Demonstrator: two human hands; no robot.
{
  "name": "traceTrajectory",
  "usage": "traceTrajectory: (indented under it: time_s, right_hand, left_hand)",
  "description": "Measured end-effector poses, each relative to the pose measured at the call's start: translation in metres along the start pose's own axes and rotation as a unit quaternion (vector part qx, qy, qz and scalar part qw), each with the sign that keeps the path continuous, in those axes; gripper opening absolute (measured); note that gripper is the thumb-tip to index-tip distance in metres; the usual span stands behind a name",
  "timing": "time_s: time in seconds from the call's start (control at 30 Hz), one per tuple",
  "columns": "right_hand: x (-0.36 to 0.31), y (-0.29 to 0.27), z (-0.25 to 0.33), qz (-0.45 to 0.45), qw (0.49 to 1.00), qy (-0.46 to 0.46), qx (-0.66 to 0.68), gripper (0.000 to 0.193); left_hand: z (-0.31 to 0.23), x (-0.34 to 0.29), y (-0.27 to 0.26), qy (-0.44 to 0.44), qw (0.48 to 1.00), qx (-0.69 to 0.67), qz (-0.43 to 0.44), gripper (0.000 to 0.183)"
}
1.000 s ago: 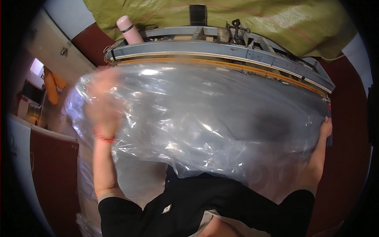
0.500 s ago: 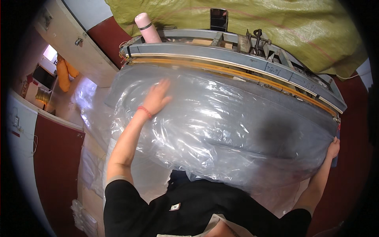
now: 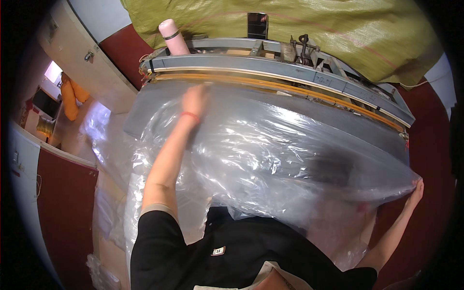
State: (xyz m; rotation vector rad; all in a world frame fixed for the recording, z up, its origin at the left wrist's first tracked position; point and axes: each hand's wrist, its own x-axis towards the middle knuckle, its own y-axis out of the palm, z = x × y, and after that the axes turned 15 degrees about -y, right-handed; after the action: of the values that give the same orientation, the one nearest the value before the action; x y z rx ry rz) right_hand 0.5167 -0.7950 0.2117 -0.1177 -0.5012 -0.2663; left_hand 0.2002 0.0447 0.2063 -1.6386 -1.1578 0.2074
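A large sheet of clear plastic film (image 3: 251,150) lies over a grey work surface (image 3: 159,89) in front of me, shiny and wrinkled. On the film's far left part rests my left hand (image 3: 195,100), open and palm down, blurred by motion, just short of the machine's bar. At the far right, my right hand (image 3: 418,188) pinches the film's corner and holds it drawn out past the surface's right end. Along the back runs a long machine with a grey metal bar (image 3: 232,64) and orange-yellow strips (image 3: 290,88) beneath it.
A pink flask (image 3: 174,37) and a dark phone (image 3: 257,25) stand behind the bar. A metal clamp-like fitting (image 3: 303,48) rises there too. Green woven sheeting (image 3: 338,34) hangs behind. More clear film lies at the left, near an open door (image 3: 92,58).
My left hand has moved forward over the film, toward the bar. My right hand has pulled the film's corner outward to the right and slightly nearer, stretching it off the surface.
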Motion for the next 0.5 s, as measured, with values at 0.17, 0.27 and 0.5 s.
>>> traceTrajectory:
  time_s: [0.17,0.27,0.5]
  right_hand:
    - [0.024,-0.007,0.001,-0.048,0.998,-0.007,-0.046,0.029]
    - [0.043,0.046,0.017,-0.123,0.989,0.035,0.070,0.026]
    - [0.039,0.195,-0.067,-0.067,0.952,-0.183,-0.234,0.017]
  left_hand:
    - [0.000,0.021,-0.003,0.044,0.998,0.037,-0.024,0.013]
    - [-0.005,0.041,-0.011,-0.040,0.979,-0.189,-0.057,0.020]
    - [0.089,0.073,0.041,-0.155,0.927,-0.325,-0.104,0.024]
